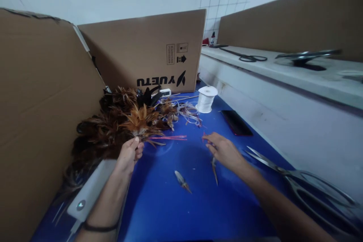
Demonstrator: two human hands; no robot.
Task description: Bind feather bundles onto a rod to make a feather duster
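Observation:
My left hand (129, 154) is closed in a pinch at the pale base of an orange-brown feather (141, 119), one of a tuft that fans out beyond it. Thin pink strands (172, 137) stretch rightward from beside that hand, above the blue tabletop (167, 215). Across from it, my right hand (222, 148) has thumb and fingertips pressed together on a small pink strand (203, 136). Two loose feathers lie on the blue surface: a short grey-brown feather (183, 181) between the hands and a narrow feather (214, 170) just under my right hand.
A dark feather pile (104, 121) lines the left cardboard wall (34, 102). Behind stand a printed box (119, 51) and white spool (205, 100). On the right lie a black phone (236, 122) and large scissors (295, 174). A white power bank (90, 193) sits under my left forearm.

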